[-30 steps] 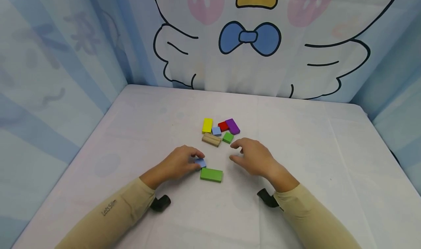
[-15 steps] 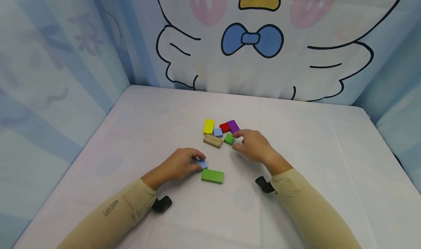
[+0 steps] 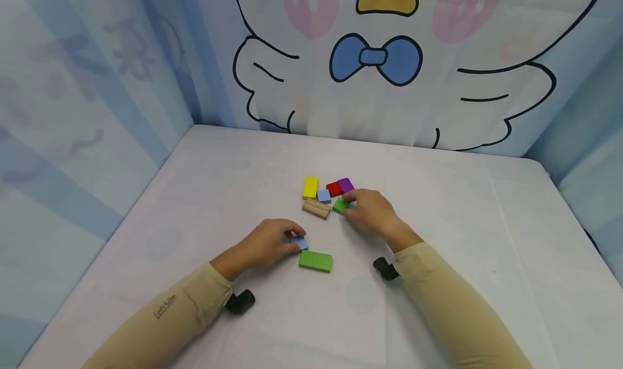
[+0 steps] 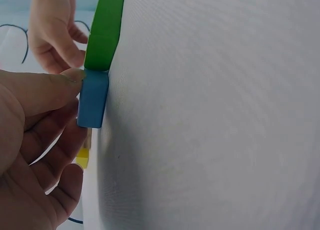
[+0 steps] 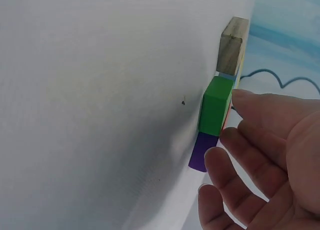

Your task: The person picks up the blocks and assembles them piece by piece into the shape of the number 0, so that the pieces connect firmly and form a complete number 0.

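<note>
In the head view my left hand (image 3: 266, 243) pinches a small blue block (image 3: 300, 243) between thumb and fingers. That block sits against the corner of a long green block (image 3: 315, 261) lying on the table. Farther forward, my right hand (image 3: 372, 212) has thumb and index finger at opposite sides of a small green block (image 3: 339, 205). The right wrist view shows the thumb at the upper edge of this green block (image 5: 216, 106) and the index fingertip by its lower end, other fingers loosely curled. In the left wrist view the blue block (image 4: 93, 99) meets the long green one (image 4: 105, 32).
Around the small green block lie a wood-grain block (image 3: 316, 209), a yellow block (image 3: 310, 188), another small blue block (image 3: 323, 196), a red block (image 3: 333, 189) and a purple block (image 3: 345, 185). A white cloth covers the table (image 3: 438, 304); printed curtains (image 3: 375, 109) stand behind and beside it.
My right hand has moved forward and slightly left, from beside the small green block onto it, its thumb and index finger closing around it. The left hand stays at the blue block.
</note>
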Demonstrator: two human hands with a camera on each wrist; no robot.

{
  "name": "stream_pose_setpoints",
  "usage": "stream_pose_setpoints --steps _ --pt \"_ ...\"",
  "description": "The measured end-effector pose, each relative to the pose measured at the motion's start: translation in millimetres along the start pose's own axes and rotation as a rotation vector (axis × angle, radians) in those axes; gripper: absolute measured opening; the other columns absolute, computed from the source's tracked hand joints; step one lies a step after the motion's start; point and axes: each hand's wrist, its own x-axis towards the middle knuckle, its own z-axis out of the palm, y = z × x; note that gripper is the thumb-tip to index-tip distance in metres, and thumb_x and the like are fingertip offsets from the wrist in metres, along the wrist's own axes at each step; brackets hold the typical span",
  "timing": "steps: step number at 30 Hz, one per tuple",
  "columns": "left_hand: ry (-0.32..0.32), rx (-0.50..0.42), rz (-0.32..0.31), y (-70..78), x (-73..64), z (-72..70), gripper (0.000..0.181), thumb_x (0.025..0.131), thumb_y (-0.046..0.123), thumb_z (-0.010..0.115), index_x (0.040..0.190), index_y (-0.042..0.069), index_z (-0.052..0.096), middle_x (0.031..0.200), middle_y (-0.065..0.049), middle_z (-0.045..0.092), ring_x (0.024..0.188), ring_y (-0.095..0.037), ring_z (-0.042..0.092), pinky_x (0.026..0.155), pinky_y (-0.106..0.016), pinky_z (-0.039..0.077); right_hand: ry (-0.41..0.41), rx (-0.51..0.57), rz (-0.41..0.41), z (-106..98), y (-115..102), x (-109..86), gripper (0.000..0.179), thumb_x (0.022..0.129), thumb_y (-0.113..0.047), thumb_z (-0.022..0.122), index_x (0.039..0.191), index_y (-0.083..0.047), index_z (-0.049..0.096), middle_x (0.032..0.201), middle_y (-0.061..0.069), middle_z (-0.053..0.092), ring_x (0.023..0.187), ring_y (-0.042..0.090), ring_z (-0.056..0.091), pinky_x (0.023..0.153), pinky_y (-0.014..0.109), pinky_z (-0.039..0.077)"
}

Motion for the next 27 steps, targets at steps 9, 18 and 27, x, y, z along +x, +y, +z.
stream_pose_setpoints --steps 9,18,27 --pt "-0.004 0.005 0.007 -0.1 -0.8 -0.4 0.029 0.089 0.01 0.077 0.117 0.012 0.071 0.11 0.004 0.068 0.098 -0.013 0.059 0.091 -0.032 0.05 -0.001 -0.002 0.015 1.7 -2.8 3.5 0.039 0.097 -0.016 0.064 0.133 -0.001 0.062 0.131 0.013 0.063 0.125 0.034 0.054 0.107 0.051 0.04" --pt "-0.006 0.003 0.025 -1.1 -1.0 -1.0 0.029 0.089 0.01 0.077 0.117 0.01 0.071 0.11 0.003 0.068 0.097 -0.013 0.059 0.09 -0.032 0.05 0.007 -0.024 0.059 3.1 -5.4 6.3 0.037 0.097 -0.02 0.066 0.13 -0.003 0.063 0.128 0.011 0.065 0.117 0.032 0.058 0.101 0.049 0.045" --pt "0.004 0.002 0.043 -3.0 -2.0 -0.7 0.028 0.09 0.01 0.076 0.118 0.009 0.07 0.111 0.001 0.068 0.097 -0.014 0.06 0.089 -0.031 0.051 -0.003 -0.04 0.083 3.3 -5.7 6.7 0.041 0.097 -0.024 0.066 0.132 -0.003 0.063 0.13 0.012 0.064 0.12 0.034 0.057 0.101 0.051 0.044"
